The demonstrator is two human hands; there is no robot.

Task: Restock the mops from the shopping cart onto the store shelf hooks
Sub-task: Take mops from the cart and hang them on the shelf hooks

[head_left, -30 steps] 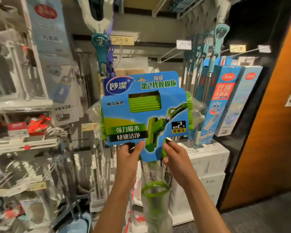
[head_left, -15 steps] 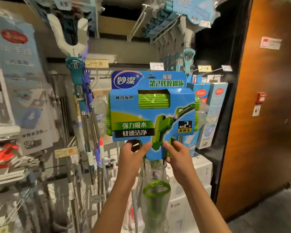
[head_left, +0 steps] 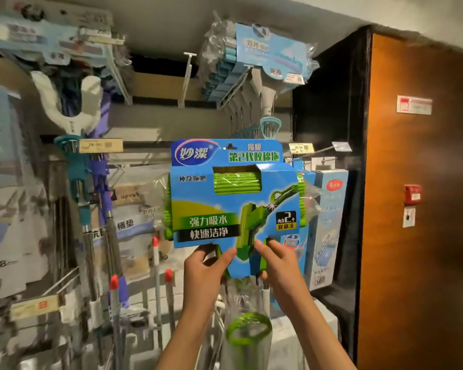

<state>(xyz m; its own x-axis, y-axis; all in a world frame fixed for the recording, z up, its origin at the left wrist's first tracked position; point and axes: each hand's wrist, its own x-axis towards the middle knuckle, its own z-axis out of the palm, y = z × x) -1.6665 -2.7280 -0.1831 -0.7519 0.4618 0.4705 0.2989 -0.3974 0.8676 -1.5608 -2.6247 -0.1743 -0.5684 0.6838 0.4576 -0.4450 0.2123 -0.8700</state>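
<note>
Store shelf [head_left: 198, 121] backdrop, wooden door [head_left: 417, 209] at right. Left hand [head_left: 206, 271] and right hand [head_left: 281, 268] pinch the lower edge of the mop package [head_left: 233, 198], fingers curled behind the card, thumbs in front. Package upright, raised before the hooks; bagged handle [head_left: 247, 335] hangs below. Other mops [head_left: 259, 65] hang above.

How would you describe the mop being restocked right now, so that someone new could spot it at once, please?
Look left of the orange-brown wooden wall panel, in front of the shelf hooks. There both hands, left hand and right hand, hold up a green sponge mop in a blue cardboard sleeve. Unlike the pale blue boxed mops behind it, its ribbed sponge is bright green.
</note>
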